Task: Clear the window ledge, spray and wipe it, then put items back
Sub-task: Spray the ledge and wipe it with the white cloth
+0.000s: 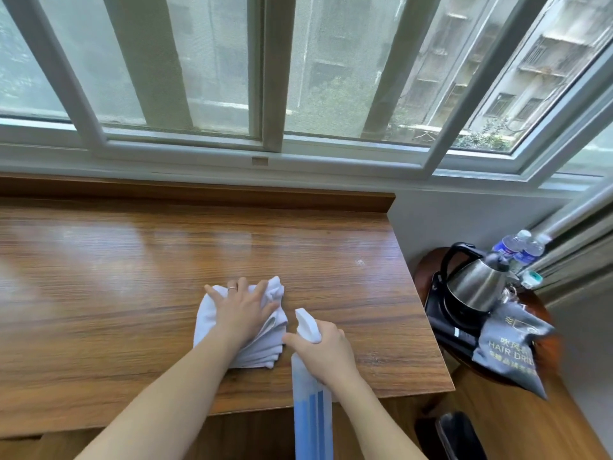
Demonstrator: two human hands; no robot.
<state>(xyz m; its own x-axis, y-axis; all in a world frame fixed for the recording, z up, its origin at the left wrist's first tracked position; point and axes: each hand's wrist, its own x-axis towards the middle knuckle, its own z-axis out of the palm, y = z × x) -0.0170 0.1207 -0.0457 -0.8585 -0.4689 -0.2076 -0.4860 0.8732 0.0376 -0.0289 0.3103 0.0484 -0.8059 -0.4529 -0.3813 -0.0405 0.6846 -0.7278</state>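
Note:
A wide wooden ledge [132,267] runs under the window. A folded white cloth [265,346] lies on it near the front edge, and my left hand [242,310] presses flat on top of the cloth with the fingers spread. Just to the right, my right hand [326,353] grips a spray bottle [311,413] with a white nozzle and blue liquid, nozzle pointing toward the window. A small patch of white droplets [360,262] sits on the wood to the far right.
A round side table [423,270] at the right holds a steel kettle [474,283] on a black tray, two water bottles [517,247] and a grey hair dryer bag [510,350]. The white window frame [272,151] rises behind the ledge. A curtain [577,240] hangs far right.

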